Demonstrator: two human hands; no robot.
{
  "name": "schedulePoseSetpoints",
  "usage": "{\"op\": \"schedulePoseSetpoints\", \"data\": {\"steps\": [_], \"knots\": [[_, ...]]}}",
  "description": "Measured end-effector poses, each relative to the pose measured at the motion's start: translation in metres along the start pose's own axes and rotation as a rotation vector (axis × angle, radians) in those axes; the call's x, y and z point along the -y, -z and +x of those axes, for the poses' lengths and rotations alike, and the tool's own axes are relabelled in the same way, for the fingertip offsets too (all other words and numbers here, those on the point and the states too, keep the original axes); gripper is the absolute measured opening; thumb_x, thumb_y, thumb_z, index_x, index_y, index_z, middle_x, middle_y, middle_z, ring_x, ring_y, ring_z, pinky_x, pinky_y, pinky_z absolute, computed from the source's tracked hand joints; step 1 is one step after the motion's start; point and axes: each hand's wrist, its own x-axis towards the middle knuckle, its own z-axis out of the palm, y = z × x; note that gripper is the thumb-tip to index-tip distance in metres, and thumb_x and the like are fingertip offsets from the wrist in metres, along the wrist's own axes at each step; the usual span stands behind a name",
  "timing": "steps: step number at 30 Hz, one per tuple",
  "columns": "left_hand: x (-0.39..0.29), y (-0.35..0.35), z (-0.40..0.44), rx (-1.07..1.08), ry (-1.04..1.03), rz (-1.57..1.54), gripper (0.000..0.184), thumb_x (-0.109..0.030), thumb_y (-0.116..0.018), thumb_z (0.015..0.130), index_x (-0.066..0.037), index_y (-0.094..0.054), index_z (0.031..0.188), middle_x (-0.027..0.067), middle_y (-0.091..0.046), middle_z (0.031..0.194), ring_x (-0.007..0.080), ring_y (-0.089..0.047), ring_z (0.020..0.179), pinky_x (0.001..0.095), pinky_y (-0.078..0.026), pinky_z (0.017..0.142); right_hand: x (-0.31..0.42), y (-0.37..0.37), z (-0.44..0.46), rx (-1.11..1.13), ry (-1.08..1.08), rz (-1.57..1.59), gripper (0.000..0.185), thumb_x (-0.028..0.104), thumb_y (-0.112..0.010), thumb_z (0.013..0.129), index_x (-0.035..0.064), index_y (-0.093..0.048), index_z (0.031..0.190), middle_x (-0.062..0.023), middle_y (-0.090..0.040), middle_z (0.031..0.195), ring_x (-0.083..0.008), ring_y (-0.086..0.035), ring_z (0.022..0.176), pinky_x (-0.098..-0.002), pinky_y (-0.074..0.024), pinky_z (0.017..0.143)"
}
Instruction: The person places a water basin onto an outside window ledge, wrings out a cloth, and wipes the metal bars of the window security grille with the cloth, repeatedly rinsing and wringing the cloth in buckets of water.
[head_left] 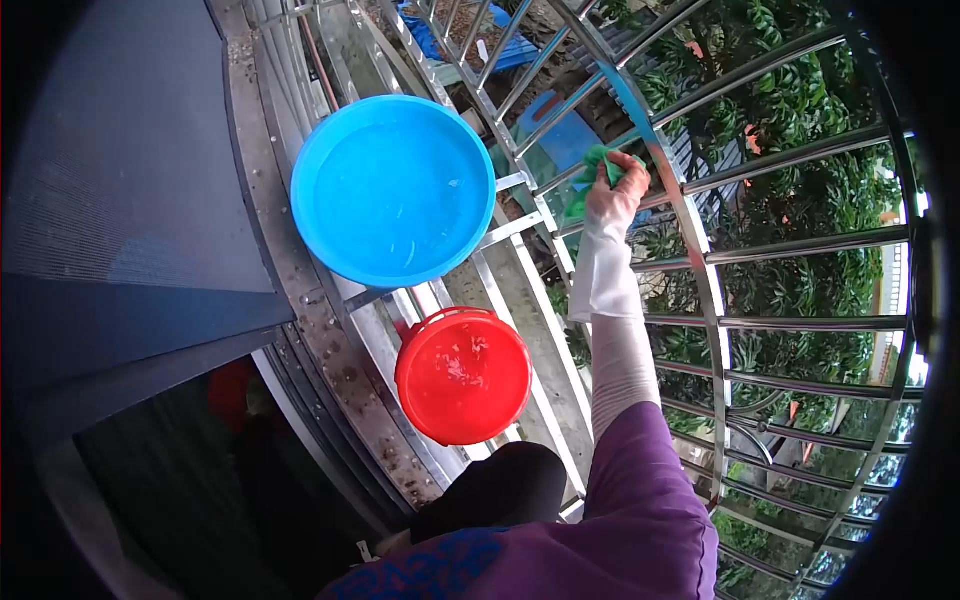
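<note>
My right hand is stretched out to the metal railing and closed around a bunched green cloth. The cloth lies against the thin bars, just left of a wide flat upright. A white cuff and a light sleeve cover my right forearm. My left hand does not show. Left of my right arm stands a large blue basin with clear water in it. A smaller red bucket, also with liquid that glints, stands below the basin, nearer to my body.
The basin and bucket rest on a slatted metal frame with gaps between its bars. A dirty window sill and a dark window panel run along the left. Beyond the curved railing are leafy trees and blue sheeting below.
</note>
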Motion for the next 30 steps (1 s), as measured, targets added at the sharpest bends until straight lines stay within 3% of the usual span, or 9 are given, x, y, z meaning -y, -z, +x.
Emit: {"op": "schedulePoseSetpoints", "data": {"steps": [2,3,6,10,18,22,24,26,30], "knots": [[-0.013,-0.002,0.010,0.002,0.032,-0.042,0.036,-0.015,-0.037,0.100,0.003,-0.054,0.074,0.0151,-0.055,0.075,0.0288,-0.044,0.075,0.0406,-0.031,0.079,0.011,-0.009,0.011,-0.268,-0.685,0.540,0.027,0.006,-0.074,0.076,0.0070,-0.057,0.096,-0.0060,-0.058,0.093,-0.0223,-0.059,0.074,-0.0362,-0.0507,0.068],[-0.017,-0.002,0.011,0.005,0.054,-0.031,0.038,-0.016,-0.036,0.100,0.004,-0.054,0.073,0.0161,-0.055,0.073,0.0296,-0.045,0.075,0.0408,-0.031,0.079,-0.013,-0.023,0.021,-0.207,-0.972,-0.247,0.034,-0.003,-0.067,0.077,0.0032,-0.051,0.105,-0.0095,-0.055,0.092,-0.0166,-0.057,0.066,-0.0271,-0.0509,0.060],[-0.023,-0.004,0.013,0.005,0.087,0.013,0.041,-0.016,-0.033,0.100,0.005,-0.056,0.074,0.0168,-0.055,0.073,0.0299,-0.046,0.076,0.0406,-0.031,0.079,0.013,-0.039,0.029,-0.378,-0.530,0.594,0.043,-0.002,-0.069,0.075,0.0029,-0.047,0.111,-0.0070,-0.056,0.089,-0.0153,-0.056,0.067,-0.0256,-0.0493,0.059],[-0.022,-0.010,0.010,-0.008,0.089,0.038,0.040,-0.016,-0.033,0.100,0.005,-0.058,0.079,0.0157,-0.057,0.076,0.0286,-0.047,0.079,0.0400,-0.031,0.081,-0.017,-0.060,0.032,-0.402,-0.633,0.116,0.049,0.001,-0.072,0.074,0.0043,-0.044,0.114,-0.0064,-0.056,0.092,-0.0134,-0.055,0.067,-0.0251,-0.0471,0.056],[-0.009,0.001,0.009,0.026,0.038,0.030,0.034,-0.015,-0.034,0.100,0.003,-0.061,0.090,0.0127,-0.061,0.086,0.0268,-0.049,0.087,0.0387,-0.028,0.090,-0.022,-0.066,-0.015,-0.202,-0.905,0.406,0.027,0.007,-0.064,0.084,0.0064,-0.050,0.107,-0.0033,-0.059,0.077,-0.0098,-0.055,0.059,-0.0233,-0.0428,0.046],[-0.004,0.001,0.002,-0.038,0.031,0.029,0.033,-0.015,-0.035,0.100,0.004,-0.061,0.098,0.0128,-0.064,0.095,0.0262,-0.050,0.094,0.0385,-0.027,0.097,-0.058,-0.059,-0.060,0.245,-0.981,0.252,0.007,-0.002,-0.059,0.079,0.0046,-0.061,0.080,-0.0057,-0.060,0.074,-0.0159,-0.060,0.067,-0.0280,-0.0462,0.060],[-0.004,-0.007,0.001,-0.110,0.019,0.002,0.033,-0.015,-0.035,0.100,0.005,-0.061,0.099,0.0128,-0.063,0.096,0.0255,-0.050,0.095,0.0385,-0.026,0.098,-0.092,-0.066,-0.067,0.038,-0.351,-0.129,0.006,0.005,-0.060,0.080,0.0008,-0.064,0.082,-0.0115,-0.064,0.076,-0.0227,-0.061,0.071,-0.0344,-0.0476,0.068],[-0.002,-0.015,-0.002,-0.198,0.003,-0.002,0.034,-0.015,-0.034,0.100,0.005,-0.061,0.097,0.0123,-0.063,0.096,0.0242,-0.050,0.094,0.0382,-0.026,0.098,-0.028,-0.034,0.000,-0.090,-0.231,-0.100,0.010,0.005,-0.061,0.082,0.0018,-0.062,0.091,-0.0107,-0.063,0.081,-0.0215,-0.060,0.069,-0.0338,-0.0487,0.068],[-0.011,-0.003,0.001,-0.034,0.050,-0.049,0.036,-0.015,-0.033,0.101,0.005,-0.061,0.092,0.0108,-0.060,0.091,0.0224,-0.050,0.089,0.0377,-0.027,0.096,0.000,-0.043,0.038,-0.283,-0.601,0.217,0.021,0.014,-0.062,0.088,0.0010,-0.056,0.103,-0.0078,-0.061,0.087,-0.0124,-0.059,0.075,-0.0252,-0.0486,0.069]]}}
